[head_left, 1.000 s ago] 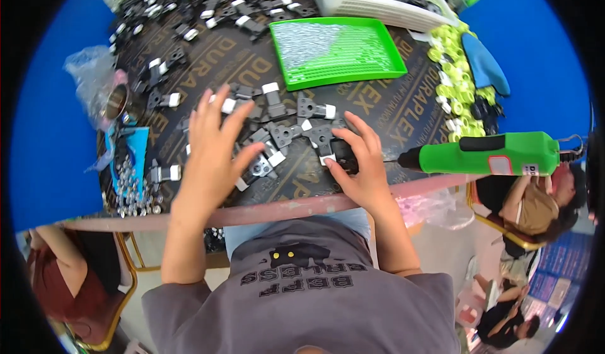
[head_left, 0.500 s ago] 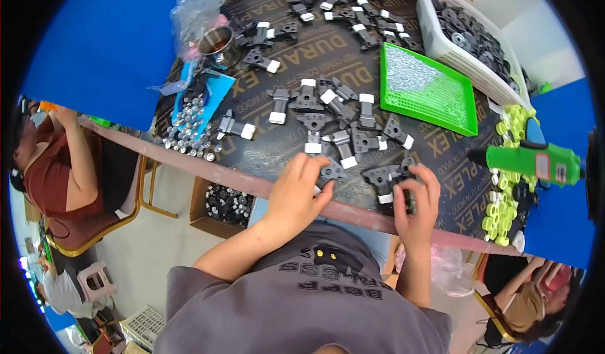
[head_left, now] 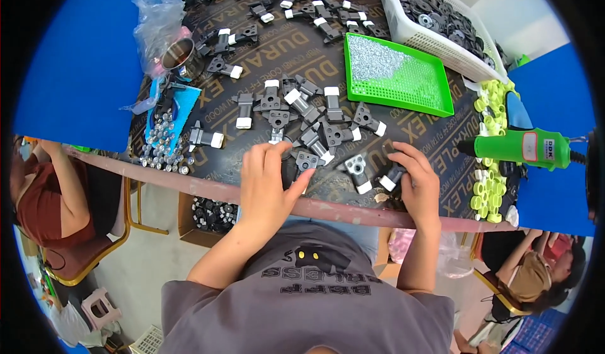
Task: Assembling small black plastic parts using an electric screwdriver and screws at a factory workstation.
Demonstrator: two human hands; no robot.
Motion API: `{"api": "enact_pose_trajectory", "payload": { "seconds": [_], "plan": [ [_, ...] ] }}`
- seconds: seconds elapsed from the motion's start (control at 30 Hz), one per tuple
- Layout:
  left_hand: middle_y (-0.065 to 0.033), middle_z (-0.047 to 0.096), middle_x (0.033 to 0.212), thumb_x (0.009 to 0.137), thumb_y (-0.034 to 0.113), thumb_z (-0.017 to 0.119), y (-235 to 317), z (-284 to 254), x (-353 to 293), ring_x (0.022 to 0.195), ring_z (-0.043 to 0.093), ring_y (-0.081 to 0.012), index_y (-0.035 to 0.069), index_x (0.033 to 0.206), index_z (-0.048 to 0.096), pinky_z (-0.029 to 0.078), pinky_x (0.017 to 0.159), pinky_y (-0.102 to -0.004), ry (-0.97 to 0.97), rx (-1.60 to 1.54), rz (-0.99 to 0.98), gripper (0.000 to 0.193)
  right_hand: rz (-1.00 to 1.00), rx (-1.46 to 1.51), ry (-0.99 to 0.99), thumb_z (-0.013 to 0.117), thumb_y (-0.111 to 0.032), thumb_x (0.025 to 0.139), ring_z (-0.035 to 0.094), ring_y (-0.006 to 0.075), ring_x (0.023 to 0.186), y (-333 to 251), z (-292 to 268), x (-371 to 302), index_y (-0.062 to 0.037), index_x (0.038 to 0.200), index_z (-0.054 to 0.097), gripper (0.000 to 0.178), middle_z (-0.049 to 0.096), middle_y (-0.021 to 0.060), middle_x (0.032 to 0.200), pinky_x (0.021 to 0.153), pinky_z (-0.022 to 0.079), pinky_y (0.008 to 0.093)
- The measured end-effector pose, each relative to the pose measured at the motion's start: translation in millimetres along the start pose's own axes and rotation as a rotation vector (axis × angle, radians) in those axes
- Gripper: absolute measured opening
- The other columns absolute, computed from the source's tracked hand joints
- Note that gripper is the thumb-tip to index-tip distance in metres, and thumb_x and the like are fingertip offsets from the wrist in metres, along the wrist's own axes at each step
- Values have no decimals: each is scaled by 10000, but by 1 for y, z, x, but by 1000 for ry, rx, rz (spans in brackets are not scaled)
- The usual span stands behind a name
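My left hand [head_left: 270,181] lies at the near edge of the dark worktable [head_left: 302,48], its fingers curled over a black bracket piece [head_left: 307,160]. On the right, my right hand [head_left: 416,181] grips a black bracket with a white end [head_left: 389,179]. Between the hands lies a grey bracket with a white end [head_left: 356,166]. Just beyond them spreads a cluster of several black brackets with white ends [head_left: 305,111].
A green tray of small screws [head_left: 395,74] and a white basket of black parts [head_left: 441,23] sit at the far right. A green power screwdriver [head_left: 523,147] hangs at the right above yellow-green caps [head_left: 488,187]. Bolts [head_left: 161,146] and a metal cup [head_left: 176,53] sit left. Other people sit at both sides.
The view has swung and the table now fills the upper picture. Both hands have drawn back to the near table edge, the right hand now holding a bracket.
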State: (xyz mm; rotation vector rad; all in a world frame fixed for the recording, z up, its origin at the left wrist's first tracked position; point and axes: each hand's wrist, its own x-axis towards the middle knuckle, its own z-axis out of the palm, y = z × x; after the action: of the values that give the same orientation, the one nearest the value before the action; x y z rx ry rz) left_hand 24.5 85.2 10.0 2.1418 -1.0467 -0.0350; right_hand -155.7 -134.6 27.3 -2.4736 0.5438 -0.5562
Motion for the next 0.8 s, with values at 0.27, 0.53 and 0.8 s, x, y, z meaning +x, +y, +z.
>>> {"api": "enact_pose_trajectory", "payload": {
  "seconds": [0.27, 0.53, 0.8],
  "plan": [
    [-185, 496, 1285, 710, 341, 857, 18, 23, 23, 1175, 459, -369, -30, 1331, 484, 359, 993, -477, -10, 275, 149, 814, -9, -14, -32, 428, 223, 700, 425, 373, 1392, 10, -8, -12, -107, 1292, 613, 703, 450, 169, 1510, 1133, 353, 414],
    [-155, 501, 1230, 701, 199, 853, 19, 17, 36, 1128, 479, -352, 72, 1434, 451, 403, 979, -441, -11, -58, 115, 845, -1, -62, 126, 656, -23, 858, 506, 377, 1298, -9, 9, -29, -70, 1266, 611, 413, 540, 147, 1405, 1077, 400, 449],
    [-127, 393, 1442, 791, 105, 723, -11, -23, 35, 1290, 472, -231, 1, 1548, 224, 409, 1079, -379, 67, -1098, -87, 913, -155, 18, -65, 755, -130, 806, 533, 336, 1190, -36, 36, 4, -80, 1253, 598, 477, 574, 104, 1289, 1003, 427, 436]
  ]
}}
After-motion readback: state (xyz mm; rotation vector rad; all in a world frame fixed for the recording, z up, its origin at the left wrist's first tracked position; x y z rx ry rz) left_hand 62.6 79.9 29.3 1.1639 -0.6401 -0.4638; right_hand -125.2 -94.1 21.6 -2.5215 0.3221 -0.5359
